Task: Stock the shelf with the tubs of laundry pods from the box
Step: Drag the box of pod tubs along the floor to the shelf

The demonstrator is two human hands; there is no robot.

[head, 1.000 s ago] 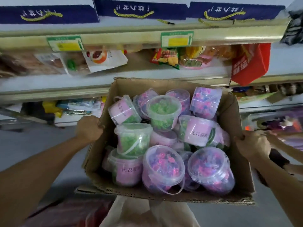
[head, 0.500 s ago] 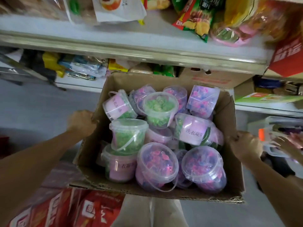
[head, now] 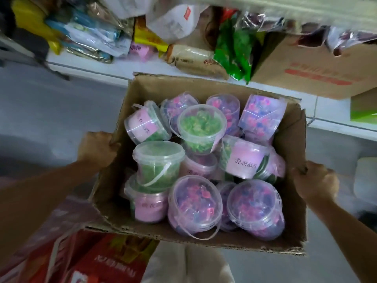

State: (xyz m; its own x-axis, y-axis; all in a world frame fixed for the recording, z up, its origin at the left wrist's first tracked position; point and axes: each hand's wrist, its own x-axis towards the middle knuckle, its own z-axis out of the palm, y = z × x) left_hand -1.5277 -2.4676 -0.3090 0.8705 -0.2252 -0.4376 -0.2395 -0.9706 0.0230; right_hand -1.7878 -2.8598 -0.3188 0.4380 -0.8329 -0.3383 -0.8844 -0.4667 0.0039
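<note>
- While the cardboard box (head: 204, 237) is carried in front of the body, each side wall is gripped at its top edge, presumably so the load stays level
- The left hand (head: 95, 149) is curled over the box's left rim, fingers tucked inside; the same grip is taken by the right hand (head: 315, 181) on the right rim
- No tub is held by either hand; all the tubs of laundry pods (head: 195, 203) lie inside the box, heaped loosely, some upright and some tipped on their sides
- Green pods are seen in a tub (head: 201, 129) near the box's middle, pink and purple ones in the tubs at its near edge
- A white shelf (head: 85, 68) runs just beyond the box's far wall, crowded with snack packets (head: 234, 50) and a brown carton (head: 318, 64)
- Red packaging (head: 98, 260) lies below the box's near-left corner
- Stocking is judged not yet begun: the box would need setting down to free a hand, and the loose tubs could roll if it tilts
</note>
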